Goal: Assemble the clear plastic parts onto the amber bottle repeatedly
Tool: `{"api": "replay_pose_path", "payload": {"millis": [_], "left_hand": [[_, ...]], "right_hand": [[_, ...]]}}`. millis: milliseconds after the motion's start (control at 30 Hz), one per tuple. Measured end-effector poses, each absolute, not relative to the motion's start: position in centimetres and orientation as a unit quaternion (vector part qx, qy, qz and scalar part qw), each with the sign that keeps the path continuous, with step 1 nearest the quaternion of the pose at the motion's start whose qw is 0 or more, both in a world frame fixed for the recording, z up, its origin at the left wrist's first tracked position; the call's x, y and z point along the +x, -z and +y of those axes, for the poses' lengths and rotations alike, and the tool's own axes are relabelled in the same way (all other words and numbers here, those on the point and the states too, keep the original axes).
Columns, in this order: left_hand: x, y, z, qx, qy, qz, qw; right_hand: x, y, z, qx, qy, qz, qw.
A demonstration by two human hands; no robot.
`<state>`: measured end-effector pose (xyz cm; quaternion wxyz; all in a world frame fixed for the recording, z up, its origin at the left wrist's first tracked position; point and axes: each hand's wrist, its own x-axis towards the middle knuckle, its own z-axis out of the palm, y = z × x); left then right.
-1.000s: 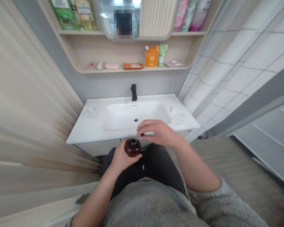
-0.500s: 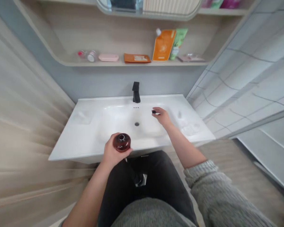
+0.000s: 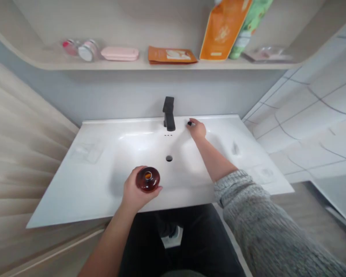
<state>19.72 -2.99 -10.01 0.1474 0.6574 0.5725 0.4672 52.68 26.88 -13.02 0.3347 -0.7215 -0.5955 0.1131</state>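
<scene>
My left hand (image 3: 136, 189) is shut around a dark amber glass bottle (image 3: 148, 179), which stands upright above the front of the white washbasin (image 3: 83, 184) with its open neck facing up. My right hand (image 3: 196, 129) reaches across the basin to the back rim, just right of the black faucet (image 3: 168, 114). Its fingertips pinch a small black cap (image 3: 189, 123), mostly hidden by the fingers. The hand looks close to the faucet, but I cannot tell whether they touch.
A drain (image 3: 169, 158) lies in the middle of the basin. A shelf (image 3: 161, 65) above holds a pink soap box (image 3: 120, 54), an orange sachet (image 3: 172, 55) and an orange pouch (image 3: 223, 30). A beige curtain (image 3: 17, 154) hangs left, and white tile (image 3: 314, 115) lines the right.
My right hand has moved forward across the basin to the back rim, still pinching the cap. My left hand still holds the bottle. The view has tilted down and moved closer to the basin.
</scene>
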Motion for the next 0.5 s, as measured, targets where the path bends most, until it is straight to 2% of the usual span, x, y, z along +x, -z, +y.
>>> {"api": "replay_pose_path", "payload": {"millis": [200, 367, 500], "left_hand": [[19.8, 10.1, -2.8, 0.676, -0.447, 0.558, 0.178], [19.7, 10.6, -2.2, 0.653, -0.45, 0.574, 0.204], [19.9, 10.7, -1.7, 0.643, -0.449, 0.583, 0.211]], "right_hand": [[53.9, 10.3, 22.4, -0.662, -0.128, -0.627, 0.389], [57.5, 7.4, 7.7, -0.587, -0.138, -0.677, 0.422], [63.6, 8.2, -4.7, -0.651, -0.012, -0.61, 0.452]]}}
